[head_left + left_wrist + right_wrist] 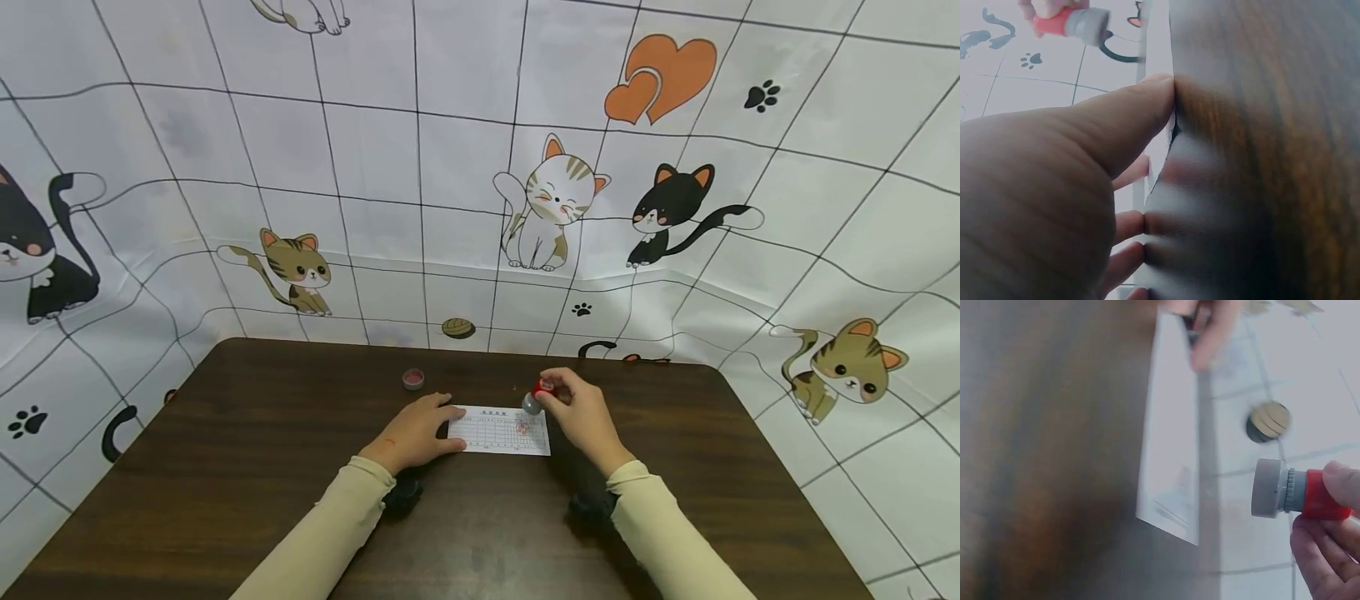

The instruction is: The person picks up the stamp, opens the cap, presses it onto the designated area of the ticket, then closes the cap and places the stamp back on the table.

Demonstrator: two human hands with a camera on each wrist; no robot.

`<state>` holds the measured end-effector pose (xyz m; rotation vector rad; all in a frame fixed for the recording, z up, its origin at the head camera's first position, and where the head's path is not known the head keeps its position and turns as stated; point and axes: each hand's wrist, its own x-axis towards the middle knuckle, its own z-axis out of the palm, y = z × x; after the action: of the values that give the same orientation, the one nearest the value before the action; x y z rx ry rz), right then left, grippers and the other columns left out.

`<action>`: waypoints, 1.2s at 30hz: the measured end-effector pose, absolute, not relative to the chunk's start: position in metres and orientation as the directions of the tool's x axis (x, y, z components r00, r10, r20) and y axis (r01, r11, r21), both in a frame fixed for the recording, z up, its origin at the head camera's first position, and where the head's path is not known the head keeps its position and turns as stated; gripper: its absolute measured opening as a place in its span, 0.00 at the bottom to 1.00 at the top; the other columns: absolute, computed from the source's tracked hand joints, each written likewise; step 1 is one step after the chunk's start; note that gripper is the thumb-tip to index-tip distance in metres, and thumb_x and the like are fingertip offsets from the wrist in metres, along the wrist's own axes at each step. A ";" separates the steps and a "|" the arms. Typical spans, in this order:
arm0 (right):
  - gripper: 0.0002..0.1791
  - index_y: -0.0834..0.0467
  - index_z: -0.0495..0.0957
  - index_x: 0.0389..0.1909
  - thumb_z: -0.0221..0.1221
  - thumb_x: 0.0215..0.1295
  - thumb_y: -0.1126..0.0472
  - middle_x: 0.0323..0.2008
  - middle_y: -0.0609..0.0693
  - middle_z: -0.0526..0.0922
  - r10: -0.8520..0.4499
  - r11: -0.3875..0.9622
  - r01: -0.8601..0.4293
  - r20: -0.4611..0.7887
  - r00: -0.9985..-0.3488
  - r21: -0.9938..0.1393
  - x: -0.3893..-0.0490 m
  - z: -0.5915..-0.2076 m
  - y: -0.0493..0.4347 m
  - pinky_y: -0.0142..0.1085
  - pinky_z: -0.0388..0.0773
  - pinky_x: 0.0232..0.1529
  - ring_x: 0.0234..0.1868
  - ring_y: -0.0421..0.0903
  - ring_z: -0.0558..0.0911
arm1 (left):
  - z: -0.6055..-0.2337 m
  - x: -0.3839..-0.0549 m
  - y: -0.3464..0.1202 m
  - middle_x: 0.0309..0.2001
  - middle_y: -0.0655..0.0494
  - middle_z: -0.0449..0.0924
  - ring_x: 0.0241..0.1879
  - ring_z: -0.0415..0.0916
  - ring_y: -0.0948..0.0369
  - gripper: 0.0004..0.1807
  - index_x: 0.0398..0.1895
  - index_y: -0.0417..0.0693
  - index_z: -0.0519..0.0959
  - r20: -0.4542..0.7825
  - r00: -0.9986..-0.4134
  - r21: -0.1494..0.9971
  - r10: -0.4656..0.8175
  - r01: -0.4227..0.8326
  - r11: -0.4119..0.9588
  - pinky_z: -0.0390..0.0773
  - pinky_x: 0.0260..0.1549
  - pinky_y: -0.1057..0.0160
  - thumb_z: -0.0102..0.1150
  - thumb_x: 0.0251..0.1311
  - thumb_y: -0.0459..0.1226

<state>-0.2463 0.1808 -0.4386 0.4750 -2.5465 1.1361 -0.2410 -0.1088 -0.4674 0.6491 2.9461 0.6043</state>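
Note:
A small white printed slip [491,433] with a grid lies on the dark table, and reddish marks show near its right end. My left hand [417,432] rests on the slip's left end, thumb and fingers spread, the thumb [1132,115] pressing down at the near edge. Between thumb and fingers my right hand [588,415] pinches a stamp with a red handle and a grey round head [1267,489]. In the right wrist view, the head is raised off the paper. Up at the slip's right end, the stamp [532,404] overlaps its far edge in the head view.
A small round ink pad [413,380] with a reddish surface sits behind the left hand, near the back of the brown table [300,417]. White curtain cloth [465,167] with cat drawings hangs around the back and sides. Dark bands sit at both wrists.

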 end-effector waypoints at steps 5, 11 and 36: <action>0.26 0.65 0.79 0.63 0.69 0.65 0.66 0.50 0.61 0.87 -0.086 0.541 -0.394 0.417 -0.905 -0.743 -0.257 -0.432 0.194 0.47 0.85 0.50 0.48 0.57 0.88 | -0.467 -0.241 -0.108 0.75 0.44 0.66 0.75 0.63 0.44 0.34 0.70 0.53 0.77 0.015 -0.909 0.388 0.416 0.389 0.835 0.64 0.71 0.40 0.69 0.64 0.55; 0.20 0.67 0.80 0.59 0.68 0.68 0.66 0.50 0.63 0.85 -0.030 0.471 -0.366 0.400 -0.916 -0.803 -0.264 -0.432 0.204 0.44 0.83 0.55 0.52 0.58 0.86 | -0.465 -0.240 -0.108 0.75 0.43 0.66 0.75 0.63 0.44 0.34 0.71 0.53 0.77 0.009 -0.904 0.387 0.427 0.396 0.833 0.64 0.71 0.40 0.68 0.64 0.55; 0.19 0.75 0.74 0.56 0.65 0.68 0.73 0.49 0.71 0.82 0.015 0.334 -0.306 0.329 -0.944 -0.891 -0.243 -0.419 0.210 0.19 0.78 0.47 0.42 0.36 0.81 | -0.463 -0.242 -0.110 0.75 0.44 0.67 0.74 0.64 0.44 0.33 0.69 0.53 0.78 0.008 -0.900 0.382 0.437 0.406 0.830 0.65 0.71 0.41 0.69 0.64 0.54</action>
<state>-0.2432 0.2097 -0.4190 0.2614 -2.3239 1.6456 -0.2418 -0.1105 -0.4629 0.6756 2.9283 0.5843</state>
